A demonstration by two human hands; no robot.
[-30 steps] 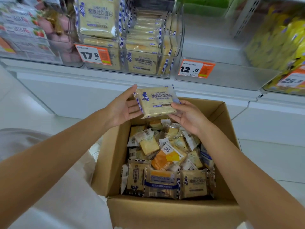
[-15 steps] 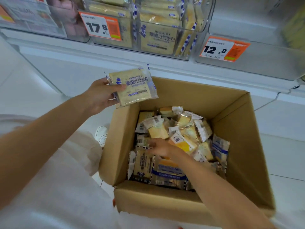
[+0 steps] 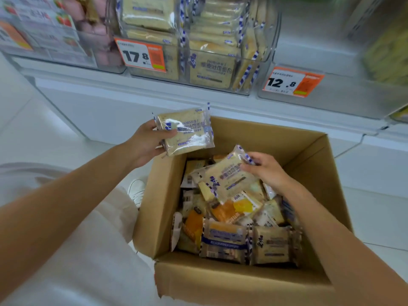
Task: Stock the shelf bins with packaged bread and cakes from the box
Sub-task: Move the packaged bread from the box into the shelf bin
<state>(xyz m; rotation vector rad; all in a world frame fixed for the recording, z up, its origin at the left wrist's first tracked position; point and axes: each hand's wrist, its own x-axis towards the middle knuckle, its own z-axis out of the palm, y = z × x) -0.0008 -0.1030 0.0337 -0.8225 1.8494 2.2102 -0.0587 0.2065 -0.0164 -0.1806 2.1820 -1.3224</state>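
Cardboard walls frame the lower centre of the frame: the open box (image 3: 242, 281) stands on the pale floor with its far rim just below the white shelf base, and a band of that base shows between the rim and the bins. The left hand (image 3: 150, 142) is above the box's upper-left corner, outside the rim, with fingers and thumb curled on the left edge of a bread packet (image 3: 187, 134) that is held nearly flat in open air between box and shelf. The right hand (image 3: 267, 171) is inside the box near its far right wall and pinches the upper-right corner of a second bread packet (image 3: 229, 177). That packet is tilted, with its low end over the heap of packets (image 3: 231, 219); whether it touches them cannot be told. Left of the box, a white shoe (image 3: 136, 192) sits close to the box's left wall, beside a white-clothed lap (image 3: 66, 239).

Across the top, the middle bin (image 3: 260, 62) is clear-walled and packed with the same blue-trimmed bread, some flat, some on edge. An orange-and-white price tag (image 3: 141, 55) on its front reads 17.8. To the right, a second price tag (image 3: 291, 81) reads 12.8. The held packets carry blue Chinese characters, of which 吐司面包 can be made out; the smaller print is blurred. At upper left, a bin of pink packets (image 3: 44, 29) shows strawberry pictures, the lettering unreadable. At upper right, yellow packets (image 3: 386, 58) are too blurred to read.
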